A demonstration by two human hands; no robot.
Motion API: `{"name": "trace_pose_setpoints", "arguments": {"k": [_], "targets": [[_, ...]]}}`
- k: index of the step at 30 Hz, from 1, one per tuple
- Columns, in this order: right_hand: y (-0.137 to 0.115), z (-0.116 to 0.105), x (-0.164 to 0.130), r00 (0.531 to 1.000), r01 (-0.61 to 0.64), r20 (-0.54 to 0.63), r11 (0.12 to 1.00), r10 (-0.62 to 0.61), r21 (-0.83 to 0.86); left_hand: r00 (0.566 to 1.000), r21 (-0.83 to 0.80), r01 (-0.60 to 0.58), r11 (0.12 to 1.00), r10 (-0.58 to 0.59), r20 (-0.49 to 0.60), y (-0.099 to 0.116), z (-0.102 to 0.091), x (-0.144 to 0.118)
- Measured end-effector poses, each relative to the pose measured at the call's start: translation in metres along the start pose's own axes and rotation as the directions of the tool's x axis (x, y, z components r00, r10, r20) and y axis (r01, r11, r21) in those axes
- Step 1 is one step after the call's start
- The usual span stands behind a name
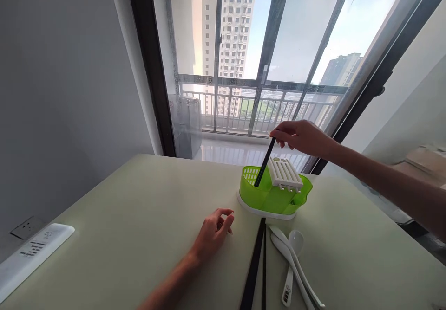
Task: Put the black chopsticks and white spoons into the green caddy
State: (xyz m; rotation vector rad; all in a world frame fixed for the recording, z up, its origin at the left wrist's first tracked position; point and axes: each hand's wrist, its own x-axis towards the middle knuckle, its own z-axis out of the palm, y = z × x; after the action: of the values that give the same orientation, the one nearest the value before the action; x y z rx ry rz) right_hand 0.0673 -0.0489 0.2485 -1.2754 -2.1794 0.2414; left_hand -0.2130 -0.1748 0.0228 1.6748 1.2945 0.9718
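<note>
My right hand (294, 136) pinches the upper end of black chopsticks (265, 161); whether it is one or a pair is hard to tell. Their lower end is inside the left compartment of a green cutlery holder (252, 197) with a white slotted rack (285, 173) over its middle. My left hand (216, 229) rests on the table left of the holder, loosely curled, thumb and fingers apart, holding nothing. Between that hand and white spoons (296, 242) lie more black chopsticks (256, 263), pointing towards the holder. The spoons overlap one another in front of the holder.
The pale table (156, 235) ends just behind the holder. A white power strip (38, 254) lies along its left side, near a wall socket (27, 226). Beyond the far edge are a dark-framed glass door (160, 92) and a balcony with a railing (230, 108).
</note>
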Motion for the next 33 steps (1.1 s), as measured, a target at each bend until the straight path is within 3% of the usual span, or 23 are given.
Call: {"name": "trace_pose_setpoints", "arguments": {"k": [6, 14, 17, 19, 21, 23, 26, 28, 30, 33], "targets": [[0.040, 0.040, 0.015, 0.988, -0.058, 0.151, 0.985, 0.034, 0.163, 1.000, 0.028, 0.001, 1.000, -0.002, 0.010, -0.002, 0.000, 0.000], [0.066, 0.061, 0.029, 0.984, -0.135, 0.136, 0.980, 0.116, 0.147, 0.999, 0.011, 0.023, 1.000, -0.023, 0.026, -0.005, -0.001, 0.003], [0.063, 0.056, 0.027, 0.983, -0.173, 0.081, 0.979, 0.165, 0.110, 1.000, 0.001, 0.013, 1.000, -0.013, 0.027, -0.008, 0.000, 0.004], [0.053, 0.049, 0.022, 0.986, -0.164, -0.032, 0.986, 0.164, 0.022, 1.000, -0.001, 0.009, 1.000, -0.009, 0.020, -0.008, 0.000, 0.004], [0.035, 0.042, 0.012, 0.982, -0.106, -0.169, 0.986, 0.084, -0.126, 1.000, 0.001, 0.011, 1.000, -0.011, 0.016, -0.007, 0.000, 0.005], [0.012, 0.037, -0.004, 0.980, 0.000, -0.196, 0.978, -0.042, -0.209, 1.000, 0.004, 0.014, 1.000, -0.015, 0.019, -0.005, 0.000, 0.005], [-0.028, 0.033, -0.037, 0.959, 0.254, -0.079, 0.947, -0.274, -0.196, 1.000, 0.012, 0.014, 1.000, -0.015, 0.026, -0.004, 0.000, 0.005], [-0.052, 0.035, -0.061, 0.920, 0.390, 0.099, 0.912, -0.380, -0.129, 1.000, 0.012, 0.013, 1.000, -0.013, 0.027, -0.003, 0.000, 0.005], [-0.068, 0.040, -0.084, 0.828, 0.493, 0.327, 0.870, -0.455, -0.036, 0.999, 0.007, 0.015, 1.000, -0.015, 0.031, -0.002, 0.000, 0.005], [-0.075, 0.055, -0.118, 0.681, 0.646, 0.506, 0.760, -0.529, -0.073, 0.999, 0.006, 0.020, 1.000, -0.021, 0.037, 0.000, 0.000, 0.005]]}}
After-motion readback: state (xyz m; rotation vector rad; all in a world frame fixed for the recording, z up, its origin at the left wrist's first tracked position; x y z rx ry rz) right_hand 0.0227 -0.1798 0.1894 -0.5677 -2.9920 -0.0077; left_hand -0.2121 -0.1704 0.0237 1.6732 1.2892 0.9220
